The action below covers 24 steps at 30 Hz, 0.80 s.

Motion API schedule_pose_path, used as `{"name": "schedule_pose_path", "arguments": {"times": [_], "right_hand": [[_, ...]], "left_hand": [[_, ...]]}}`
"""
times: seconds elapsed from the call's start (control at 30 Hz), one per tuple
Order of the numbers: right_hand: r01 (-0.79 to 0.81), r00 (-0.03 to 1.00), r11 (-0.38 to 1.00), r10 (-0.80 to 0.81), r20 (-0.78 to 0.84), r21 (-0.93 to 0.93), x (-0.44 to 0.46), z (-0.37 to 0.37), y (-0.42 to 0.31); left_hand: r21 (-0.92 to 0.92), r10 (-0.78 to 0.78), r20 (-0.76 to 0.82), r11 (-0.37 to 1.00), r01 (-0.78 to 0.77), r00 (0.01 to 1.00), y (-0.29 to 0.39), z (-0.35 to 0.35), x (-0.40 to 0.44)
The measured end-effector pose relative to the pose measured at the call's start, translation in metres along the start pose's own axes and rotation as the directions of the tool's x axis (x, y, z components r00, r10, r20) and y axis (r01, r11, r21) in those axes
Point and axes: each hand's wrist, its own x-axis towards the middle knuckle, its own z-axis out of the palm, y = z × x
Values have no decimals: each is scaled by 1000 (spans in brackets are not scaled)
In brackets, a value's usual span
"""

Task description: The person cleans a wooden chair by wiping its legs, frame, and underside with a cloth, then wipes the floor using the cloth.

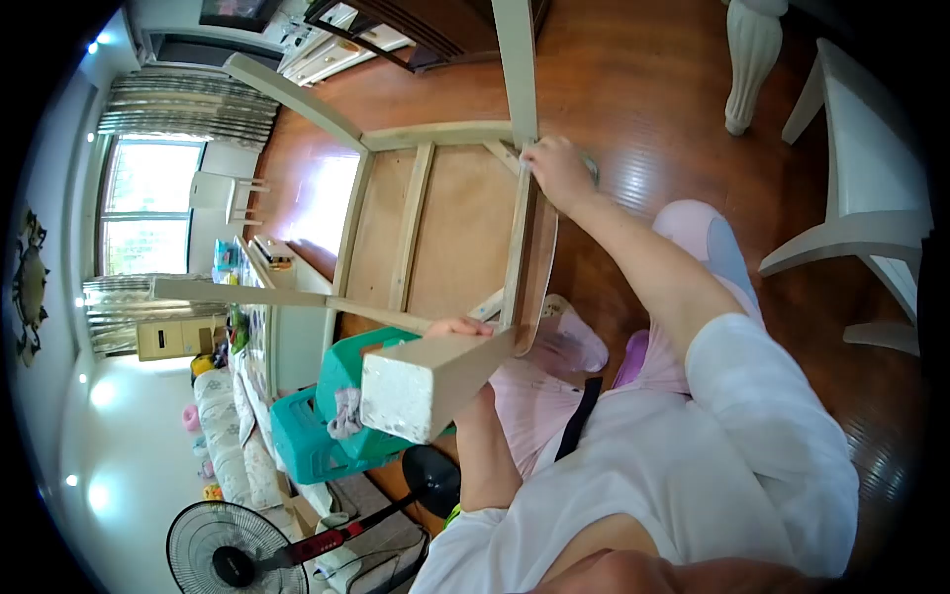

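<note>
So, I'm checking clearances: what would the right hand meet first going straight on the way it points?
Probably the wooden frame corner; the right hand seems to touch it, though depth is unclear.

No text, brand, number or sign can be read here. On the red control part [327, 543] of the standing fan [267, 561] there are some pale marks, but they are too small to tell whether they are letters. The dark hub [235, 567] of this same fan is also not clear enough for reading. On the yellowish box-like thing [188, 339] near the curtain [148, 297], a small dark mark is visible, equally unreadable.
</note>
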Motion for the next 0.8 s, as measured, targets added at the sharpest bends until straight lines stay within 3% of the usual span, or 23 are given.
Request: {"name": "schedule_pose_path", "arguments": {"times": [0.03, 0.07, 0.1, 0.17, 0.2, 0.23, 0.3, 0.33, 0.37, 0.43, 0.47, 0.53, 0.57, 0.63, 0.7, 0.8], "right_hand": [[-189, 967, 972, 210, -147, 142, 5, -7, 3], [-342, 870, 887, 423, -253, 309, 11, -17, 6], [-334, 873, 893, 414, -257, 303, 14, -24, 7], [-434, 583, 581, 763, -277, 688, 24, -41, 9], [-300, 598, 648, 699, -392, 700, 30, -53, 8], [-282, 601, 660, 687, -408, 697, 38, -69, -5], [-64, 639, 861, 424, -642, 505, 54, -99, -36], [32, 693, 954, 193, -694, 297, 64, -114, -48], [46, 687, 957, 177, -705, 286, 79, -127, -57], [373, 601, 917, -357, -715, -143, 110, -146, -65], [379, 590, 912, -366, -720, -154, 125, -152, -59], [449, 613, 744, -659, -436, -495, 152, -156, -44], [452, 604, 737, -667, -435, -502, 153, -152, -40], [521, 677, 584, -727, -115, -622, 146, -127, -20], [613, 678, 468, -725, 120, -636, 120, -89, 1], [731, 614, 447, -760, 212, -515, 110, -75, 10]], "left_hand": [[-18, 9, 1, 1000, -9, 1000, -4, -2, -1], [0, 23, 13, 1000, -23, 1000, -3, -1, -1], [22, 39, 24, 999, -39, 999, -2, -2, -2], [-36, 32, 44, 999, -31, 999, 0, -7, -2], [-31, -25, 14, 999, 26, 1000, 1, -7, -4], [-31, -81, -13, 996, 81, 997, 1, -6, -4], [-63, -39, 11, 997, 40, 999, 5, -1, -3], [-22, -77, -1, 997, 77, 997, 6, 0, -4], [21, -115, -13, 993, 116, 993, 7, 0, -5], [43, -68, 17, 997, 67, 998, 10, 2, -6], [60, -73, 11, 996, 72, 997, 12, 3, -7], [48, -120, 5, 992, 120, 993, 11, 0, -5], [41, -110, 6, 993, 110, 994, 11, 0, -5], [-2, -67, 9, 998, 67, 998, 12, 2, -6], [-34, -90, -16, 995, 90, 996, 12, 3, -9], [-12, -93, 9, 996, 93, 996, 18, -3, -3]]}}
